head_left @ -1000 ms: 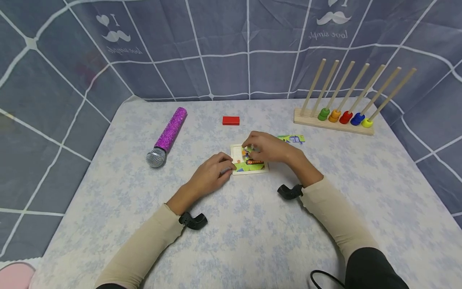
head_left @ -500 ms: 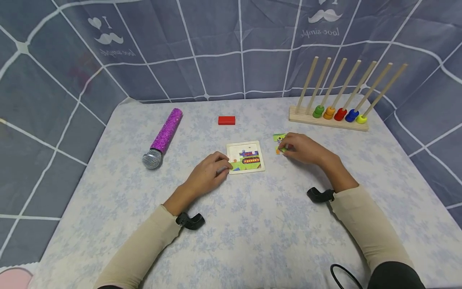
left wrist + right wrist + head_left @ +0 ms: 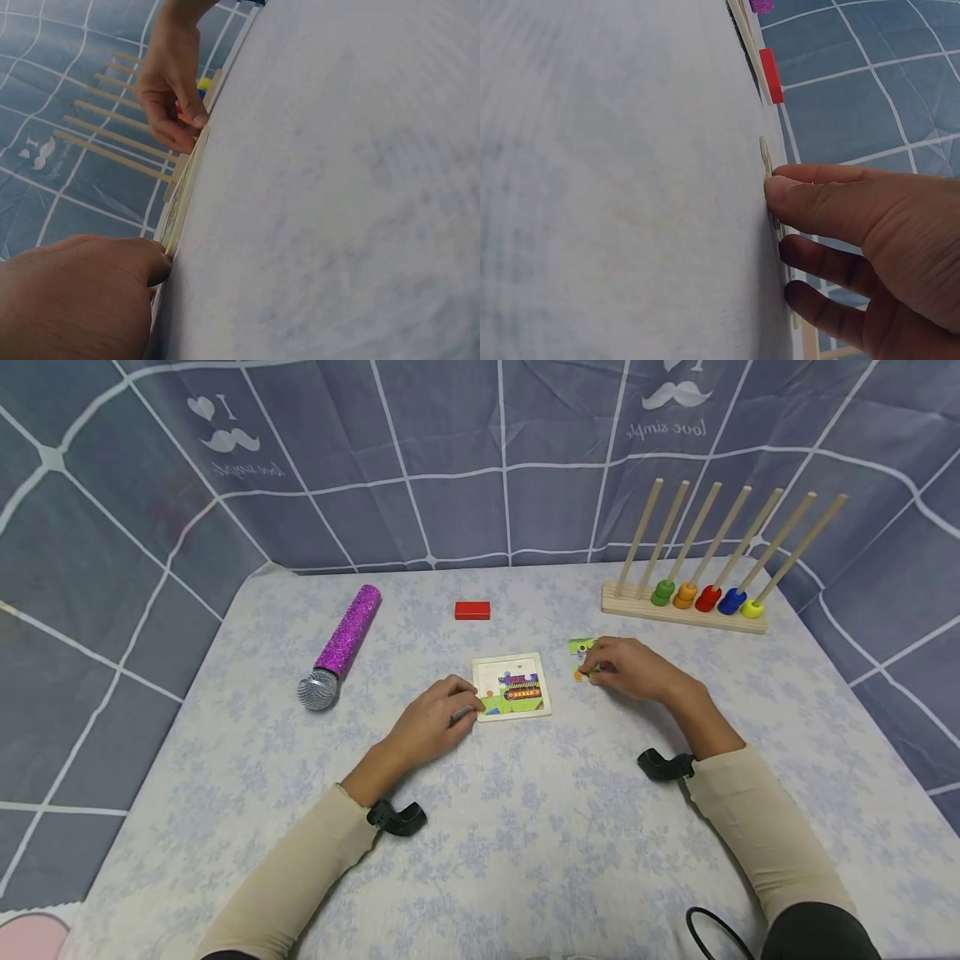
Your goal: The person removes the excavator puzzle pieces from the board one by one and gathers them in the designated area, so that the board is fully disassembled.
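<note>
Head, puzzle tray (image 3: 486,674): flat, mid-tabletop (image 3: 480,877); white base showing at its far-left corner.
Head, seated puzzle part (image 3: 520,687): green, orange and purple vehicle print, inside the tray.
Head, left hand (image 3: 431,722): fingers curled, gripping the tray's left edge near the corner.
Head, right hand (image 3: 628,668): between the tray and the tabletop's right edge; fingers pinching a loose piece (image 3: 578,675), mostly hidden, orange mark visible.
Head, green piece (image 3: 579,647): just beyond, toward the tabletop's far edge; whether joined to the loose piece, cannot tell.
Head, far-edge items: glitter microphone (image 3: 348,635) toward the far-left corner; red block (image 3: 472,610) near mid-edge; peg rack (image 3: 684,612) with coloured beads near the far-right corner.
Left wrist, tray: edge-on, touching the left fingers; thumb contact partly hidden.
Left wrist, hazard: a push from these fingers could skid or tilt the tray, likely sliding the seated part toward the white base.
Right wrist, pinch: thumb and index finger meet on the thin piece's rim; other fingers spread lower along it.
Right wrist, hazard: so shallow a grip could let the piece slip or flip; the lower fingertips could nudge the green piece.
</note>
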A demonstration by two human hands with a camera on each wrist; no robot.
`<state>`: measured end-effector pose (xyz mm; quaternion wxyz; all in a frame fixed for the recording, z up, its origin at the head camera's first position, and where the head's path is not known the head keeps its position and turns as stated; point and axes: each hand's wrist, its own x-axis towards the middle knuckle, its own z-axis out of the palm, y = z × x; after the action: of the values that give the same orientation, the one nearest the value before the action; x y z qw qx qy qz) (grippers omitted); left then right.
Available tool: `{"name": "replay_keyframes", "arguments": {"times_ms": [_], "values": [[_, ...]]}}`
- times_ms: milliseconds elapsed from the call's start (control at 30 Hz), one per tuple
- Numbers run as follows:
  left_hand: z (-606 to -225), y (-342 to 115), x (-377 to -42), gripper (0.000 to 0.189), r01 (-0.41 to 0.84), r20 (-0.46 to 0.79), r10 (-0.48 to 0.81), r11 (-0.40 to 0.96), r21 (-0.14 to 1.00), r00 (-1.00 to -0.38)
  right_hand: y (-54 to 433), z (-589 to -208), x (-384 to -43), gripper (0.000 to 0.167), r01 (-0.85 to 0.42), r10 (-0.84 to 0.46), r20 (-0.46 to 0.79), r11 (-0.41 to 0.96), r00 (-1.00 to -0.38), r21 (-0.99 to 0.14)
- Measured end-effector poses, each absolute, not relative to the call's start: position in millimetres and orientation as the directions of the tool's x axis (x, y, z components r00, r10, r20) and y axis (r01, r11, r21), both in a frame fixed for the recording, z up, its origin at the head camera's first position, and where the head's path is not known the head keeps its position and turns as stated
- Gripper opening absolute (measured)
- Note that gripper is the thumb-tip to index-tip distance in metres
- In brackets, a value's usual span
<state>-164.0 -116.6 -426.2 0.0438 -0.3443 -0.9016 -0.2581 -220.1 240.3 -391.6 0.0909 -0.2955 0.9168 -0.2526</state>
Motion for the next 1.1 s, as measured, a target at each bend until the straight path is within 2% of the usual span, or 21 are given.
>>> {"name": "replay_keyframes", "arguments": {"times_ms": [400, 600, 833, 1100], "values": [[-426, -118, -164, 0.011, 0.657, 0.279, 0.599, 0.627, 0.419, -0.750, 237, -391, -219, 0.023, -0.455, -0.549, -0.042, 0.731, -0.835, -0.508], [-427, -117, -163, 0.012, 0.650, 0.270, 0.597, 0.628, 0.427, -0.755, 235, -388, -216, 0.035, -0.471, -0.538, 0.003, 0.736, -0.843, -0.486], [-429, -116, -163, 0.011, 0.646, 0.273, 0.591, 0.635, 0.423, -0.759, 200, -385, -218, 0.041, -0.564, -0.619, 0.046, 0.679, -0.784, -0.469], [-429, -117, -164, 0.012, 0.666, 0.284, 0.609, 0.613, 0.426, -0.741, 140, -376, -224, 0.045, -0.648, -0.715, -0.052, 0.659, -0.697, -0.383]]}}
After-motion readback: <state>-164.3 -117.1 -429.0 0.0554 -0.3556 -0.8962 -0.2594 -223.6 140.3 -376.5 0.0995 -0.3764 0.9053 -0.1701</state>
